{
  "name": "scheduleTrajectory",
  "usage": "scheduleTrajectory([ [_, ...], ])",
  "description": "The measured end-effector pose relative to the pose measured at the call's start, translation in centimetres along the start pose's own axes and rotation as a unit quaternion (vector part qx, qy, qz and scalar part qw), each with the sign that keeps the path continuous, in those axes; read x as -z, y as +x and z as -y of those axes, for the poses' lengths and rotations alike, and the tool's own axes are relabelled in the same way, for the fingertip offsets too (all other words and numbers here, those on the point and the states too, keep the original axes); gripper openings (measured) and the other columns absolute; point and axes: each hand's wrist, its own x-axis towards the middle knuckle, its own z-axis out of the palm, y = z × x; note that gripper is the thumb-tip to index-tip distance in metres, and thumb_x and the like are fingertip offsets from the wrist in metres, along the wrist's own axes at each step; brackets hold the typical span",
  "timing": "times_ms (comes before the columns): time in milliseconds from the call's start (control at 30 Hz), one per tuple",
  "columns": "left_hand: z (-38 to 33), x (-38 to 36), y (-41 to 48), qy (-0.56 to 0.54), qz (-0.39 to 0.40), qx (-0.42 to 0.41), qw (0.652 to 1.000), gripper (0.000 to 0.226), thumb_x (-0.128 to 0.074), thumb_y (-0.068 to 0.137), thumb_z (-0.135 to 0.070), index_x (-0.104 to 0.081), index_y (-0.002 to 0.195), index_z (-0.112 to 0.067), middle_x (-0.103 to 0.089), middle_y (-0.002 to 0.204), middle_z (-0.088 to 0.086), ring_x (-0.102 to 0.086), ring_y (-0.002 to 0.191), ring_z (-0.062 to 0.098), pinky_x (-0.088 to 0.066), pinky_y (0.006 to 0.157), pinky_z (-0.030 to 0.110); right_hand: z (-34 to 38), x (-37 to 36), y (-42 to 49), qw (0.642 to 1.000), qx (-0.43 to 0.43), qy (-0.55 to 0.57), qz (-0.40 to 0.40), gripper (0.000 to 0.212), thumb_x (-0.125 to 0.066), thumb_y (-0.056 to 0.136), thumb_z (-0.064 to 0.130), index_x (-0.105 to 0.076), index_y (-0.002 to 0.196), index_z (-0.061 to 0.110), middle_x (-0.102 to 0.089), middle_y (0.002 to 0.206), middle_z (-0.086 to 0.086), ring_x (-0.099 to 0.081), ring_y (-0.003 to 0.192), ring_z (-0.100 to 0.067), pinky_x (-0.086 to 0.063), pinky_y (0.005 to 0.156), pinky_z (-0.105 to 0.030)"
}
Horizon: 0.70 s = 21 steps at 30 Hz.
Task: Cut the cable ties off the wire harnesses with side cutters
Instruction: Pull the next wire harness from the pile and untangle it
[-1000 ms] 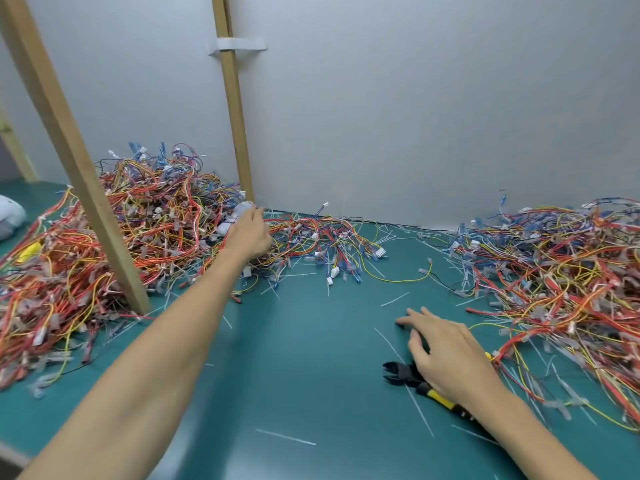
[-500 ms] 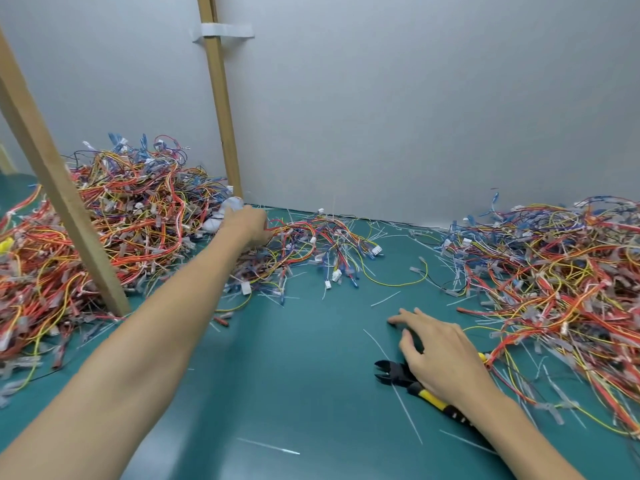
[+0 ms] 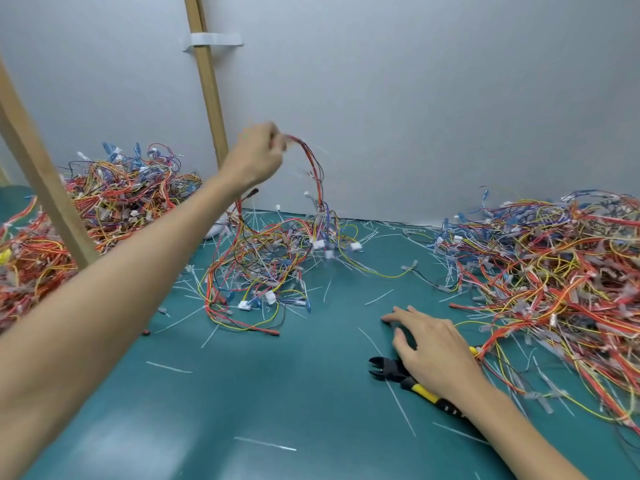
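Thin, tangled wire harness — arched loop

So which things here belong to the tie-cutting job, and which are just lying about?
Job: wire harness gripped by left hand; side cutters under right hand; left harness pile; right harness pile.
Lying about: cut tie scraps; wooden post.

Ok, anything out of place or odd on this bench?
Nothing looks damaged. Clipped tie offcuts lie scattered across the green mat, and the harness the left hand holds up hangs snagged in a tangle of others.
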Motion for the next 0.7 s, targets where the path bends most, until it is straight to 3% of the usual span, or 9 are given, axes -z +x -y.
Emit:
scheduleTrajectory([
  [67, -1.6, 0.6, -0.4, 0.001, 0.162, 0.019, 0.987, 0.030, -0.047, 0.099, -0.024, -0.068, 0.100, -0.003, -0.066, 0.083, 0.009, -0.051, 0.060, 0.022, -0.038, 0.049, 0.024, 0.0, 0.1, 0.0, 1.000, -0.004, 0.004, -0.006, 0.030, -0.042, 0.099, 0.031, -0.056, 0.125, 0.039, -0.053, 0.141, 0.016, -0.033, 0.141, -0.006, -0.027, 0.105, -0.029],
  [100, -2.3, 1.0, -0.4, -0.026, 0.150, 0.026, 0.988, 0.030, -0.045, 0.100, -0.022, -0.068, 0.101, -0.003, -0.066, 0.085, 0.009, -0.056, 0.064, 0.025, -0.040, 0.051, 0.025, 0.0, 0.1, -0.1, 1.000, -0.004, 0.005, -0.006, 0.030, -0.042, 0.099, 0.031, -0.056, 0.125, 0.039, -0.053, 0.141, 0.016, -0.033, 0.141, -0.006, -0.027, 0.104, -0.029],
  [200, -3.3, 2.5, -0.2, -0.130, -0.122, 0.047, 0.983, 0.029, -0.039, 0.100, -0.017, -0.066, 0.098, -0.006, -0.069, 0.099, 0.012, -0.064, 0.090, 0.026, -0.047, 0.071, 0.033, 0.1, 0.2, -0.1, 1.000, -0.003, 0.009, -0.001, 0.031, -0.042, 0.099, 0.032, -0.055, 0.126, 0.040, -0.051, 0.143, 0.015, -0.031, 0.142, -0.006, -0.026, 0.107, -0.029],
  [233, -3.7, 2.8, -0.4, -0.143, -0.116, 0.044, 0.982, 0.026, -0.040, 0.099, -0.018, -0.065, 0.094, -0.010, -0.068, 0.096, 0.010, -0.064, 0.083, 0.020, -0.047, 0.068, 0.030, 0.1, 0.2, -0.1, 1.000, -0.003, 0.008, 0.001, 0.032, -0.042, 0.099, 0.032, -0.055, 0.126, 0.039, -0.051, 0.143, 0.015, -0.031, 0.142, -0.006, -0.026, 0.108, -0.030],
  [300, -4.6, 2.2, -1.2, -0.151, 0.042, 0.023, 0.987, 0.023, -0.043, 0.099, -0.020, -0.061, 0.086, -0.016, -0.063, 0.082, 0.006, -0.053, 0.055, 0.009, -0.040, 0.048, 0.021, 0.1, 0.2, -0.2, 1.000, -0.004, 0.009, 0.002, 0.032, -0.042, 0.099, 0.032, -0.055, 0.127, 0.039, -0.051, 0.143, 0.015, -0.031, 0.142, -0.006, -0.026, 0.108, -0.030],
  [333, -5.1, 2.0, -1.7, -0.177, 0.065, 0.024, 0.982, 0.023, -0.043, 0.100, -0.021, -0.060, 0.085, -0.018, -0.059, 0.076, 0.004, -0.047, 0.050, 0.008, -0.036, 0.045, 0.019, 0.1, 0.3, -0.2, 1.000, -0.005, 0.008, 0.001, 0.032, -0.042, 0.099, 0.032, -0.055, 0.127, 0.039, -0.051, 0.143, 0.015, -0.031, 0.142, -0.006, -0.026, 0.108, -0.030],
  [467, -6.0, 3.9, -1.3, -0.241, -0.170, 0.046, 0.954, 0.027, -0.038, 0.100, -0.019, -0.064, 0.098, -0.011, -0.067, 0.088, 0.003, -0.062, 0.081, 0.013, -0.046, 0.071, 0.029, 0.1, 0.3, -0.1, 1.000, -0.003, 0.002, -0.002, 0.032, -0.042, 0.099, 0.033, -0.054, 0.127, 0.040, -0.053, 0.141, 0.015, -0.031, 0.142, -0.006, -0.026, 0.108, -0.030],
  [600, -7.7, 4.2, -2.2, -0.331, -0.066, 0.012, 0.941, 0.020, -0.043, 0.100, -0.021, -0.059, 0.090, -0.015, -0.056, 0.068, -0.005, -0.045, 0.045, -0.002, -0.034, 0.047, 0.019, 0.1, 0.4, -0.1, 1.000, -0.004, 0.003, 0.000, 0.032, -0.042, 0.099, 0.033, -0.054, 0.127, 0.040, -0.050, 0.143, 0.017, -0.030, 0.143, -0.005, -0.025, 0.109, -0.029],
  [700, -9.0, 4.9, -3.6, -0.453, -0.156, 0.021, 0.878, 0.023, -0.039, 0.100, -0.016, -0.056, 0.085, -0.017, -0.059, 0.065, -0.004, -0.040, 0.043, 0.001, -0.028, 0.043, 0.016, 0.1, 0.4, -0.2, 1.000, 0.003, 0.004, -0.001, 0.031, -0.042, 0.099, 0.033, -0.054, 0.127, 0.041, -0.051, 0.142, 0.016, -0.030, 0.143, -0.004, -0.025, 0.109, -0.029],
])
